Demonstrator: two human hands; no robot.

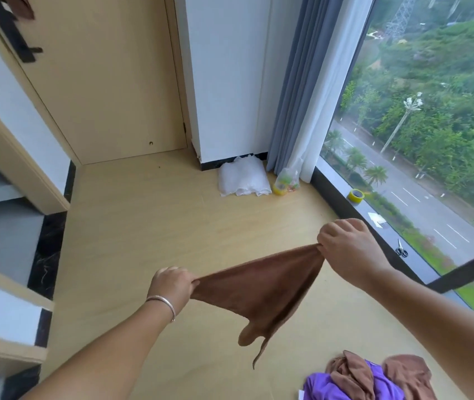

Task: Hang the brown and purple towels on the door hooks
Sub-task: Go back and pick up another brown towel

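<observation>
A brown towel (pixel 261 290) is stretched in the air between my two hands above the floor. My left hand (pixel 173 284) pinches its left corner and my right hand (pixel 345 243) pinches its right corner, so the cloth sags to a point below. At the bottom right a pile of purple towels (pixel 342 388) and brown towels (pixel 403 370) lies on the floor. A black hook rail (pixel 13 33) is fixed on the door (pixel 100 82) at the top left, and a brown cloth (pixel 23 5) hangs at its upper end.
A white plastic bag (pixel 243 177) and a small bag with yellow tape (pixel 286 183) lie by the wall and grey curtain (pixel 296 82). A yellow tape roll (pixel 356 195) and scissors (pixel 401 249) sit on the window sill. Steps (pixel 4 307) rise at the left.
</observation>
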